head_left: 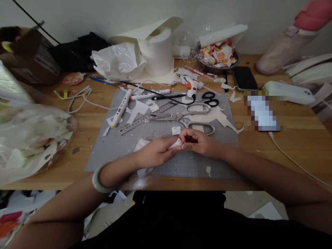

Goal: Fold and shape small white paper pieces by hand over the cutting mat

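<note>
Both of my hands meet over the near part of a grey cutting mat (114, 145). My left hand (154, 152) and my right hand (198, 141) pinch the same small white piece of paper (177, 143) between their fingertips. A jade bangle (98, 180) circles my left wrist. Just beyond the hands lie a small white scrap (176, 130), large silver scissors (193, 119) and a metal ruler (145, 119). More white paper pieces lie under and beside my left hand.
Two white markers (121, 107), small black scissors (210, 98) and a glue gun (191, 86) lie on the mat's far side. A paper roll (157, 52), a bowl of wrappers (218, 55), a phone (244, 78), cables and a plastic bag (31, 141) crowd the wooden table (285, 138).
</note>
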Available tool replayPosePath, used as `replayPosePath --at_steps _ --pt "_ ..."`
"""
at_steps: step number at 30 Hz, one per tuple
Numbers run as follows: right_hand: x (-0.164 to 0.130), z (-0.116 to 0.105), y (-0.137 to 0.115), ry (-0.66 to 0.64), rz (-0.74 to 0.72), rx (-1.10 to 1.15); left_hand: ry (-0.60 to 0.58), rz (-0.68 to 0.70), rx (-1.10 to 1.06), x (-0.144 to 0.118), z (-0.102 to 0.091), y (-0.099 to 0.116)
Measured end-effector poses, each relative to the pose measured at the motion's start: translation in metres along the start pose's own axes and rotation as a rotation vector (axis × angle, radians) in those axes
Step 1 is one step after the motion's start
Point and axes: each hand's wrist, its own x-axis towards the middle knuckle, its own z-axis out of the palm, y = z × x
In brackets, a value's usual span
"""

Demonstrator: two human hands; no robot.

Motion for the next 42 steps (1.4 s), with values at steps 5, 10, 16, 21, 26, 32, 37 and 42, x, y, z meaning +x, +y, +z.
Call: replayPosePath --at_steps 5,10,16,21,26,32,37,42 --pt "0.0 0.002 0.0 -0.003 0.032 0.006 -0.008 0.006 -0.073 0.0 0.0 -0.001" --pt "0.0 0.0 0.002 -0.023 -0.085 -0.253 -0.024 -0.014 -0.076 0.0 0.001 0.0" --pt "0.0 -0.003 0.004 -0.047 -0.099 -0.183 -0.012 -0.011 -0.074 0.0 0.001 0.001" --pt "0.0 -0.007 0.005 -0.008 -0.032 0.059 -0.012 0.006 -0.08 0.001 0.002 0.0" --pt "0.0 -0.005 0.002 0.019 0.001 0.042 0.001 -0.016 -0.077 0.0 0.002 -0.001" --pt "0.003 -0.002 0.004 -0.003 -0.077 -0.191 -0.003 -0.02 -0.096 0.0 0.003 -0.002" --pt "0.005 -0.005 0.007 -0.048 -0.154 -0.165 -0.005 -0.018 -0.133 -0.001 0.002 -0.002" --pt "0.002 -0.008 0.005 -0.028 -0.046 0.046 -0.029 -0.025 -0.174 -0.001 0.0 -0.001"
